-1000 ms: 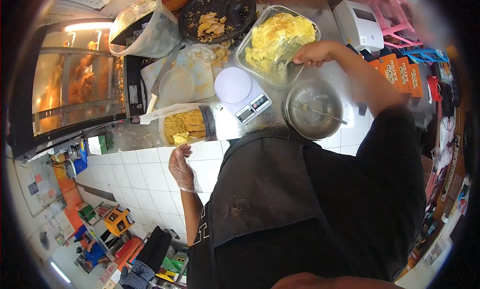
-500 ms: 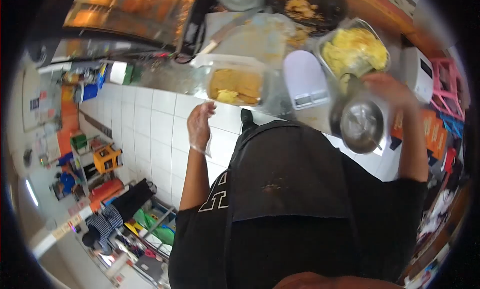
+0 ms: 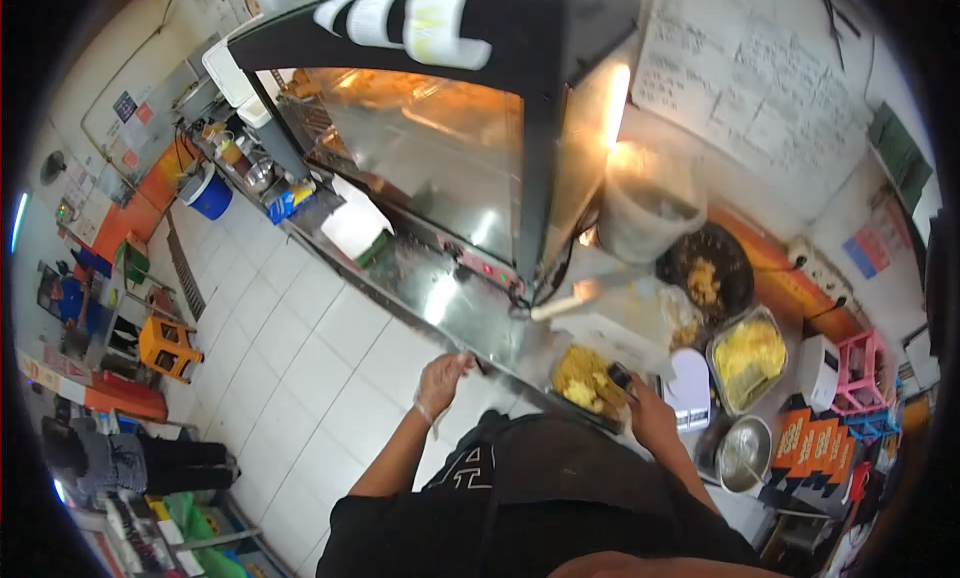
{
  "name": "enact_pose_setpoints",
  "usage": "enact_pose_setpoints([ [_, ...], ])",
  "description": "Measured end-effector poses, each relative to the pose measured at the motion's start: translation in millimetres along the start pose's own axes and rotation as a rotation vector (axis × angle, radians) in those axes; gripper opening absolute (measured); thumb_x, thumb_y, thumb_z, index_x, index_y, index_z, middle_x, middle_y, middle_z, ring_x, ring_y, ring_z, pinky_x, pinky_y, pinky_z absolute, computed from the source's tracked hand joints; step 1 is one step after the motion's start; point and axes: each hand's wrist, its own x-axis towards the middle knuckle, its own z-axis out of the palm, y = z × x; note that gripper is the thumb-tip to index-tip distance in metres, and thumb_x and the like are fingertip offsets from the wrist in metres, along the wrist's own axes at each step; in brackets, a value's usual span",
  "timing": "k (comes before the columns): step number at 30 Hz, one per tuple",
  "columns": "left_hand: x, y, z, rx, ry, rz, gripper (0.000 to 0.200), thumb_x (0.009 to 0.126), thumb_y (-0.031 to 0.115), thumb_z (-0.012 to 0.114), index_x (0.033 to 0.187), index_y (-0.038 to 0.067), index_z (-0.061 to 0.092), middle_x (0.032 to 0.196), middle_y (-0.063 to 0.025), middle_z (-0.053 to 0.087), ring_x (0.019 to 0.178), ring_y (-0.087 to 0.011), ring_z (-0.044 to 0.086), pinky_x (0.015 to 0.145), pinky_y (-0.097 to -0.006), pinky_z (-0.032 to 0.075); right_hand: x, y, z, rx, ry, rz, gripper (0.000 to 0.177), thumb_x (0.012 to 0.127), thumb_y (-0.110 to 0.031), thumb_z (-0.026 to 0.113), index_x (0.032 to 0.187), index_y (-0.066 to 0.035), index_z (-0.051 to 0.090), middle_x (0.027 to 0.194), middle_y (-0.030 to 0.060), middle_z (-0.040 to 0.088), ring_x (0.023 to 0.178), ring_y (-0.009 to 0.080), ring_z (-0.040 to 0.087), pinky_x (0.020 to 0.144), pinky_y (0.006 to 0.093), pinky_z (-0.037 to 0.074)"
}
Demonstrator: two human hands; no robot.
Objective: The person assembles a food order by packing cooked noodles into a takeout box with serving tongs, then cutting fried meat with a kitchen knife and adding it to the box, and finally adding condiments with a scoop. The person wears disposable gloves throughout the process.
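My left hand (image 3: 440, 381), in a clear plastic glove, hovers by the counter edge above the floor. Its fingers are curled together with nothing visible in them. My right hand (image 3: 652, 410) is closed around a dark, rounded scoop-like tool (image 3: 621, 376), whose exact kind I cannot make out. The tool is over the right side of a clear container (image 3: 556, 376) of golden-brown crumbs (image 3: 585, 364). A pale yellow lump (image 3: 581, 393) lies on the crumbs. To the right are a white kitchen scale (image 3: 690, 386), a tray of yellow mash (image 3: 750, 353) and a metal bowl (image 3: 744, 452).
A lit glass display warmer (image 3: 420, 158) stands on the steel counter (image 3: 450, 303). Behind the container lies a knife with a wooden handle (image 3: 556, 308). A dark pan (image 3: 730, 258) and a white bucket (image 3: 650, 213) stand farther back. Another person (image 3: 120, 456) is at lower left.
My right hand has moved left from beside the mash tray and metal bowl to the crumb container. My left hand stays near the counter edge. The view has tilted up and turned, showing the warmer.
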Motion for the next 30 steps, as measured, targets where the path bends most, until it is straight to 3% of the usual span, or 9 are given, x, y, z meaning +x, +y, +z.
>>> enact_pose_setpoints([
  [5, 24, -45, -63, -0.167, 0.157, -0.094, 0.050, 0.105, 0.040, 0.046, 0.097, -0.002, 0.071, 0.088, -0.0132, 0.072, 0.078, -0.0191, 0.067, 0.074, -0.0322, 0.053, -25, 52, 1, 0.258, 0.492, 0.440, 0.052, 0.101, -0.021, 0.053, 0.150, -0.009, 0.037, 0.118, 0.0254, 0.064, 0.101, 0.0401, 0.065, 0.090, 0.0463, 0.048],
  [7, 27, -72, -82, -0.124, 0.193, -0.105, 0.051, 0.104, 0.041, 0.046, 0.097, -0.002, 0.072, 0.087, -0.0131, 0.072, 0.077, -0.0190, 0.067, 0.073, -0.0320, 0.053, -30, 127, 15, 0.200, 0.901, 0.356, 0.056, 0.102, -0.024, 0.052, 0.149, 0.000, 0.033, 0.115, 0.0300, 0.063, 0.099, 0.0396, 0.064, 0.092, 0.0462, 0.048],
  [9, 20, -93, -94, -0.035, 0.196, -0.120, 0.052, 0.104, 0.043, 0.046, 0.097, -0.002, 0.072, 0.084, -0.0131, 0.072, 0.074, -0.0190, 0.067, 0.071, -0.0327, 0.054, -46, 188, 17, 0.045, 0.986, 0.487, 0.055, 0.102, -0.018, 0.047, 0.148, 0.006, 0.029, 0.121, 0.0348, 0.057, 0.109, 0.0434, 0.060, 0.093, 0.0485, 0.047],
  [12, 10, -129, -101, 0.075, 0.137, -0.180, 0.056, 0.104, 0.047, 0.044, 0.096, -0.001, 0.072, 0.081, -0.0117, 0.071, 0.068, -0.0188, 0.066, 0.067, -0.0333, 0.054, -65, 290, 16, -0.154, 0.455, 0.614, 0.056, 0.096, -0.013, 0.047, 0.147, 0.006, 0.031, 0.129, 0.0351, 0.053, 0.117, 0.0451, 0.057, 0.095, 0.0495, 0.047],
  [15, -5, -184, -93, -0.114, 0.197, -0.363, 0.059, 0.104, 0.050, 0.041, 0.097, 0.000, 0.072, 0.079, -0.0093, 0.071, 0.065, -0.0175, 0.064, 0.062, -0.0324, 0.052, -47, 185, -31, -0.226, 0.177, 0.858, 0.059, 0.090, -0.009, 0.049, 0.146, 0.002, 0.034, 0.131, 0.0355, 0.052, 0.118, 0.0466, 0.057, 0.095, 0.0510, 0.048],
  [17, -8, -199, -91, -0.231, 0.234, -0.469, 0.060, 0.104, 0.052, 0.039, 0.098, 0.001, 0.071, 0.079, -0.0079, 0.071, 0.064, -0.0163, 0.063, 0.058, -0.0311, 0.050, -40, 154, -26, -0.531, 0.388, 0.682, 0.058, 0.087, -0.012, 0.053, 0.143, -0.006, 0.041, 0.118, 0.0336, 0.061, 0.107, 0.0461, 0.063, 0.092, 0.0508, 0.051],
  [25, -9, -239, -118, -0.286, 0.204, -0.627, 0.057, 0.101, 0.051, 0.044, 0.103, 0.000, 0.070, 0.084, -0.0107, 0.071, 0.064, -0.0171, 0.064, 0.051, -0.0319, 0.048, 46, 327, -45, -0.441, 0.078, 0.647, 0.039, 0.086, -0.014, 0.054, 0.123, -0.005, 0.063, 0.116, 0.0261, 0.066, 0.108, 0.0421, 0.064, 0.091, 0.0480, 0.053],
  [28, -20, -252, -135, -0.289, 0.248, -0.707, 0.056, 0.100, 0.052, 0.046, 0.101, 0.000, 0.069, 0.081, -0.0098, 0.070, 0.061, -0.0163, 0.062, 0.051, -0.0324, 0.047, 24, 279, -56, -0.125, 0.645, 0.585, 0.035, 0.086, -0.019, 0.056, 0.115, -0.004, 0.068, 0.110, 0.0225, 0.070, 0.106, 0.0395, 0.066, 0.090, 0.0476, 0.053],
  [30, -40, -251, -146, -0.240, 0.276, -0.712, 0.056, 0.100, 0.051, 0.046, 0.100, 0.000, 0.069, 0.080, -0.0096, 0.070, 0.060, -0.0165, 0.061, 0.051, -0.0329, 0.047, 14, 266, -74, -0.318, 0.323, 0.801, 0.036, 0.084, -0.019, 0.058, 0.115, -0.005, 0.069, 0.111, 0.0228, 0.070, 0.107, 0.0392, 0.066, 0.092, 0.0471, 0.052],
])
